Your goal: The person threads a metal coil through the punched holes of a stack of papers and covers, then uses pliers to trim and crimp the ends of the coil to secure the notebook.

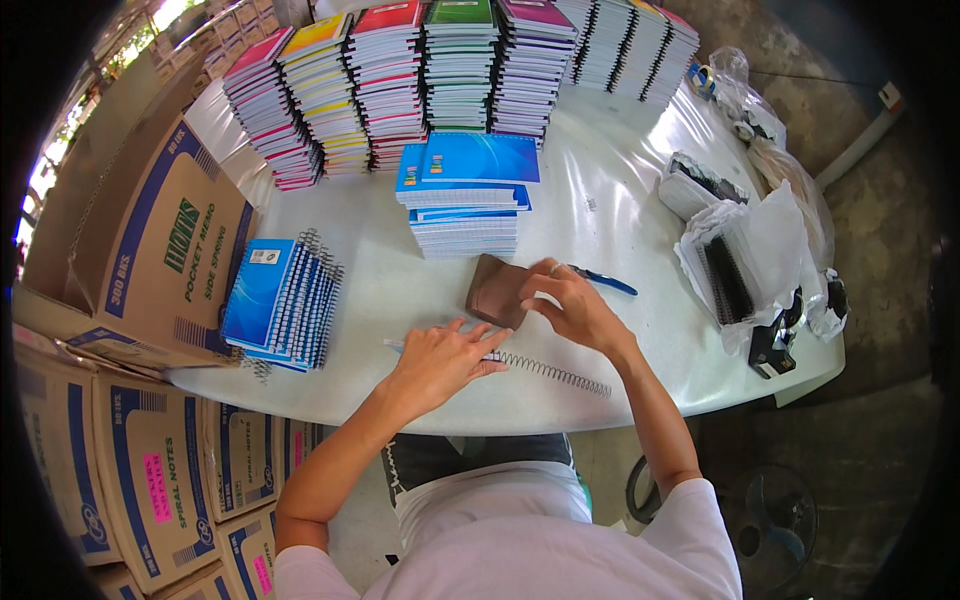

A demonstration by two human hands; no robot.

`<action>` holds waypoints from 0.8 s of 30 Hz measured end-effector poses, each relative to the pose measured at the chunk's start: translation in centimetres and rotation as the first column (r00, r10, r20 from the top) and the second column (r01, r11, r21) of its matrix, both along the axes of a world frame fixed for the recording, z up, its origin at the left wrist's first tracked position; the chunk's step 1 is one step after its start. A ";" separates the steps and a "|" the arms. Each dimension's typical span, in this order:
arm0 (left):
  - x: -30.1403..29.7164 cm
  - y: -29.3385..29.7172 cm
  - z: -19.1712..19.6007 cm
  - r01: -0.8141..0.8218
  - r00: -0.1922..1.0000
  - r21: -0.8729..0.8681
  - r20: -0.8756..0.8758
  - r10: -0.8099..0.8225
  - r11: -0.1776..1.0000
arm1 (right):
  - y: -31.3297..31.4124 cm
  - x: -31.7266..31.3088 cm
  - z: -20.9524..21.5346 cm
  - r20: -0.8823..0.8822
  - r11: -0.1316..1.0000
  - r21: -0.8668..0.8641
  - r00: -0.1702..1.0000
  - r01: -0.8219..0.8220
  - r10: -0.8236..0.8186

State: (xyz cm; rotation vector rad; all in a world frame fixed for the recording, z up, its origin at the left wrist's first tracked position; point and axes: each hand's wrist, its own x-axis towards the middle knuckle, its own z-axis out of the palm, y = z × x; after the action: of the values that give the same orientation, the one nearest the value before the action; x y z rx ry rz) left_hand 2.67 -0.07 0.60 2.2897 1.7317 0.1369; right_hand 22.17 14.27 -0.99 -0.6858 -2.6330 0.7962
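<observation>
Near the front edge of the table, my left hand [445,362] holds a small blue-covered notebook [396,345] between thumb and fingers, hiding most of it. From the notebook's right end a long wire coil [555,374] trails off to the right over the tabletop. My right hand [572,308] is curled at the right side of a flat brown block [492,290]; what its fingers hold, if anything, is hidden. Just beyond that hand lies a blue-handled tool [608,281], partly covered by it.
Blue notebooks [465,215] are stacked behind the block; coil-bound ones [280,305] stand at left beside an open carton [150,240]. Tall multicoloured notebook stacks [385,85] line the back. Paper-wrapped black coils [728,275] sit at right. Closed cartons [160,470] stand below left.
</observation>
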 end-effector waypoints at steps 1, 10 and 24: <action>-0.1 -0.1 -0.1 0.002 1.000 0.028 -0.004 -0.002 1.000 | -0.1 -0.6 -0.1 0.020 0.999 0.017 0.999 0.046 -0.046; -2.6 -1.4 -1.8 -0.214 0.976 0.292 0.023 0.217 0.932 | 2.9 0.3 2.4 -0.136 0.712 -0.634 0.950 -0.301 0.281; -3.7 0.3 -0.4 -0.250 0.968 0.080 0.018 0.249 0.965 | 2.8 -1.0 0.9 -0.308 0.613 -0.682 0.917 -0.399 0.254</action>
State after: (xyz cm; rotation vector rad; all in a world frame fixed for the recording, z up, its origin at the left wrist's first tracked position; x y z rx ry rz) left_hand -1.00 0.24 0.23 2.1115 2.0409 0.2700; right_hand 21.13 17.09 -0.05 -0.2460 -2.2187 1.9962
